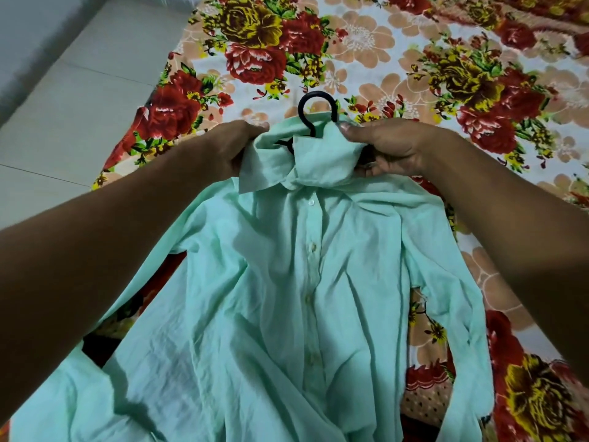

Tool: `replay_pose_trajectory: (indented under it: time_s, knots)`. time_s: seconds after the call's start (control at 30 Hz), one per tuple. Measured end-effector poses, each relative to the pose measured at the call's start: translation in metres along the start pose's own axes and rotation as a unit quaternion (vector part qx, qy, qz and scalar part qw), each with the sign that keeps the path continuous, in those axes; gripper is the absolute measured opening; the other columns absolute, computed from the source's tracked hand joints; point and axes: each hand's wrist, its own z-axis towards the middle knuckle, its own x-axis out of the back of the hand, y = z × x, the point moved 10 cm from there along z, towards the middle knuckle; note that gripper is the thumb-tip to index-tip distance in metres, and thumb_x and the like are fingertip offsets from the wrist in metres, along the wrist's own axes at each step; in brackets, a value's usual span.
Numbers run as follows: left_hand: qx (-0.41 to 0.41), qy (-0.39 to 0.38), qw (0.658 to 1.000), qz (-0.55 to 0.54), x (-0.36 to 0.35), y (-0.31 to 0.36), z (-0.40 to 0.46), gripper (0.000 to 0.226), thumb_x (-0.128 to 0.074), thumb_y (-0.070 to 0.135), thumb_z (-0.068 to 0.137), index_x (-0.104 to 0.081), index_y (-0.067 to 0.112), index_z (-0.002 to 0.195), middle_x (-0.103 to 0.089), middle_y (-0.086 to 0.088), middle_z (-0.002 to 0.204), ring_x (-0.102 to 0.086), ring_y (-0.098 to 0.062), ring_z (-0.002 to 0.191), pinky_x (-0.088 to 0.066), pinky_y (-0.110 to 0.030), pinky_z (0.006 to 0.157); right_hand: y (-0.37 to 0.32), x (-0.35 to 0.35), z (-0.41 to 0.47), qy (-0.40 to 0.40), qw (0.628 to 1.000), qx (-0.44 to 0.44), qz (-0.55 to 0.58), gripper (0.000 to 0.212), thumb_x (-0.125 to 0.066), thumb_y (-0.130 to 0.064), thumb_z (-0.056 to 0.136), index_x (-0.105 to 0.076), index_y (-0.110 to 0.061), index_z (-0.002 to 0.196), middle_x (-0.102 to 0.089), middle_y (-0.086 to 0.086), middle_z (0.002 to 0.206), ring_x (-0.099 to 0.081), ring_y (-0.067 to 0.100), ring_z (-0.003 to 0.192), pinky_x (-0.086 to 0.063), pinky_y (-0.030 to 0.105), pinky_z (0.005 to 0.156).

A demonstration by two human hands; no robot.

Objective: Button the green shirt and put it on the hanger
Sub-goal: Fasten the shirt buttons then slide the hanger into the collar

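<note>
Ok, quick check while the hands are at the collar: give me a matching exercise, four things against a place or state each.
Things:
1. hanger hook
2. left hand
3. right hand
4. shirt front

Place or state:
A. buttoned shut
B. sticking out above the collar
C. gripping the collar's left side
D. gripping the collar's right side

Pairs: 1-B, 2-C, 3-D, 4-A

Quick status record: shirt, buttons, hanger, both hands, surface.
shirt: green shirt front up, wrinkled
buttons: placket closed where visible
hanger: black hanger hook sticks out of the collar, rest hidden inside
left hand: left hand grip on collar, left side
right hand: right hand grip on collar, right side
surface: floral bedsheet
</note>
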Motion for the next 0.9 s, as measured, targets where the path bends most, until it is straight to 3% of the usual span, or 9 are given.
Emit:
replay_pose_trajectory:
  time_s: [0.07,0.2,0.37,0.43,0.5,0.6,0.77,0.83,0.9]
  knots:
    - [0.0,0.007,0.999,-0.041,0.001,0.003,0.002,0.025,-0.051,0.025,0.103,-0.071,0.012,0.109,-0.076,-0.006,0.1,-0.073,-0.02,0.081,-0.063,-0.034,0.076,0.003,-0.002,0.0,-0.014,1.0,-0.003,-0.016,0.027,-0.065,-0.033,0.098,-0.066,-0.011,0.114,-0.074,0.009,0.114,-0.071,0.022,0.104,-0.061,0.035,0.089]
    - [0.014,0.029,0.995,-0.096,0.003,0.003,0.006,0.032,-0.045,0.021,0.103,-0.07,0.007,0.117,-0.075,-0.008,0.098,-0.073,-0.022,0.079,-0.063,-0.031,0.064,0.015,-0.003,0.0,-0.001,0.998,-0.019,0.052,0.018,-0.058,-0.007,0.101,-0.066,-0.002,0.118,-0.075,0.014,0.109,-0.076,0.021,0.094,-0.066,0.035,0.072]
    - [0.003,0.044,0.998,-0.047,0.002,-0.003,0.011,0.02,-0.057,0.025,0.098,-0.068,0.009,0.104,-0.073,-0.013,0.108,-0.069,-0.028,0.092,-0.057,-0.041,0.093,0.033,0.004,-0.004,0.044,0.983,-0.037,0.172,0.015,-0.053,-0.003,0.103,-0.067,-0.007,0.106,-0.078,0.01,0.099,-0.077,0.021,0.092,-0.066,0.039,0.065]
    - [-0.017,0.064,0.997,-0.037,0.006,-0.003,0.014,0.022,-0.064,0.03,0.094,-0.071,0.01,0.101,-0.075,-0.015,0.113,-0.071,-0.031,0.097,-0.056,-0.047,0.096,0.038,0.013,-0.007,0.105,0.987,-0.029,0.117,0.006,-0.06,-0.012,0.102,-0.065,-0.01,0.102,-0.073,0.009,0.112,-0.071,0.023,0.105,-0.066,0.038,0.067]
    - [-0.032,0.078,0.996,-0.036,0.008,-0.004,0.017,0.023,-0.069,0.034,0.091,-0.073,0.012,0.099,-0.076,-0.015,0.115,-0.073,-0.035,0.105,-0.057,-0.051,0.096,0.04,0.02,-0.013,0.185,0.982,-0.012,0.035,0.009,-0.067,-0.022,0.099,-0.065,-0.013,0.098,-0.069,0.007,0.114,-0.068,0.021,0.1,-0.06,0.028,0.059]
    - [-0.04,0.087,0.994,-0.049,0.004,-0.004,0.016,0.021,-0.067,0.033,0.093,-0.074,0.013,0.093,-0.077,-0.015,0.112,-0.072,-0.035,0.108,-0.058,-0.051,0.094,0.051,0.014,-0.015,0.227,0.969,0.012,0.101,0.01,-0.065,-0.012,0.099,-0.062,-0.013,0.09,-0.068,0.01,0.108,-0.064,0.019,0.085,-0.056,0.025,0.052]
    - [-0.072,0.122,0.989,-0.044,0.003,0.003,0.012,0.027,-0.065,0.038,0.081,-0.073,0.015,0.092,-0.075,-0.018,0.111,-0.071,-0.037,0.107,-0.057,-0.054,0.093,0.085,0.001,-0.01,0.269,0.904,-0.023,0.331,0.034,-0.051,0.012,0.093,-0.074,-0.012,0.095,-0.072,0.01,0.107,-0.069,0.027,0.096,-0.064,0.046,0.083]
    - [-0.087,0.126,0.988,-0.033,0.001,0.006,0.013,0.021,-0.062,0.034,0.088,-0.071,0.015,0.093,-0.075,-0.019,0.105,-0.072,-0.037,0.097,-0.059,-0.048,0.084,0.088,-0.008,-0.014,0.276,0.881,-0.012,0.383,0.04,-0.049,0.012,0.092,-0.075,-0.016,0.083,-0.075,0.009,0.099,-0.071,0.026,0.086,-0.063,0.045,0.085]
    - [-0.099,0.126,0.987,-0.021,0.0,0.007,0.015,0.016,-0.063,0.031,0.094,-0.069,0.016,0.094,-0.073,-0.013,0.095,-0.068,-0.029,0.084,-0.056,-0.038,0.074,0.084,-0.016,-0.018,0.266,0.873,0.004,0.409,0.037,-0.048,0.011,0.094,-0.074,-0.014,0.086,-0.075,0.011,0.099,-0.071,0.027,0.083,-0.062,0.044,0.082]
